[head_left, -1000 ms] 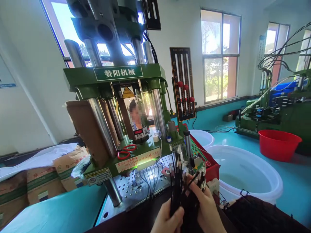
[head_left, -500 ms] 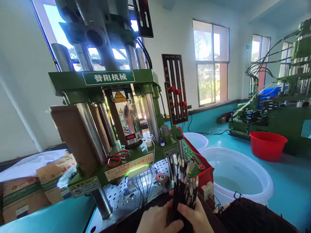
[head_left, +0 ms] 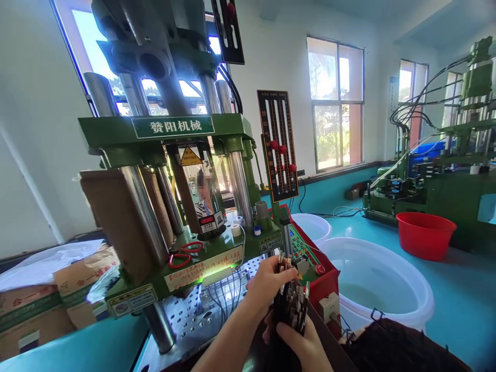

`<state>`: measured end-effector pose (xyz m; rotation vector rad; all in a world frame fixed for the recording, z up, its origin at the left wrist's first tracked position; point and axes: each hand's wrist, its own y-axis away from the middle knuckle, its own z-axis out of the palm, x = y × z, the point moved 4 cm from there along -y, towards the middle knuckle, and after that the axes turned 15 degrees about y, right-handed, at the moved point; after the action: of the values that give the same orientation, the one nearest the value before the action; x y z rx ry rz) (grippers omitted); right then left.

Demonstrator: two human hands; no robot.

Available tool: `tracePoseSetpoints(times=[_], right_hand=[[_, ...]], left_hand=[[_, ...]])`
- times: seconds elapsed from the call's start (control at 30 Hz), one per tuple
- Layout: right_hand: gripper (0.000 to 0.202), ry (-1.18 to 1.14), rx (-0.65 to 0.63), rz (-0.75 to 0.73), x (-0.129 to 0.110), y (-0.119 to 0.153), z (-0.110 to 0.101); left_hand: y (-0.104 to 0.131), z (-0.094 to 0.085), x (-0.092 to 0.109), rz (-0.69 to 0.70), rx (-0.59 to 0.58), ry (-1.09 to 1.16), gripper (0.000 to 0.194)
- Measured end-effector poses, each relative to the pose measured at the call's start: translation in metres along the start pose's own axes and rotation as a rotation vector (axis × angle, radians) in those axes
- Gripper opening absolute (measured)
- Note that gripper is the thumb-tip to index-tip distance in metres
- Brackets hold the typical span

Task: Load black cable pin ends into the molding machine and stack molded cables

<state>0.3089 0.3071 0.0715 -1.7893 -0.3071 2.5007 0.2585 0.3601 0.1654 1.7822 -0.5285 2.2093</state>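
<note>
My right hand point(head_left: 300, 341) is wrapped around an upright bundle of black cables with metal ends point(head_left: 295, 305), thumb across its front. At the top of that bundle my left hand point(head_left: 273, 275) is closed, its fingers and thumb at the metal tips. How many cables it grips is hidden by the fingers. Just behind my hands stands the green press point(head_left: 155, 129), with several thin leads running over its perforated metal bed point(head_left: 182, 310). Red-handled scissors point(head_left: 186, 254) lie on the press's ledge.
A red control box with a green button panel point(head_left: 304, 248) adjoins the press. To the right are a large white tub point(head_left: 420, 279), a red tub point(head_left: 426, 235) and a dark pile of cables point(head_left: 395, 343). Cartons point(head_left: 34, 310) stand at left. A person, partly blurred point(head_left: 204, 199), shows through the press.
My left hand has come off the lower part of the bundle and risen to its metal tips. My right hand still holds the bundle lower down.
</note>
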Motion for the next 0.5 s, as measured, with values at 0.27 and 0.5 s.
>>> tracePoseSetpoints(times=[0.27, 0.5], right_hand=[[0.029, -0.242, 0.145, 0.187, 0.039, -0.012, -0.020], [0.027, -0.149, 0.106, 0.164, 0.038, -0.020, -0.017]], left_hand=[[0.038, -0.043, 0.023, 0.171, 0.203, 0.268, 0.018], [0.059, -0.086, 0.018, 0.159, 0.254, 0.513, 0.017]])
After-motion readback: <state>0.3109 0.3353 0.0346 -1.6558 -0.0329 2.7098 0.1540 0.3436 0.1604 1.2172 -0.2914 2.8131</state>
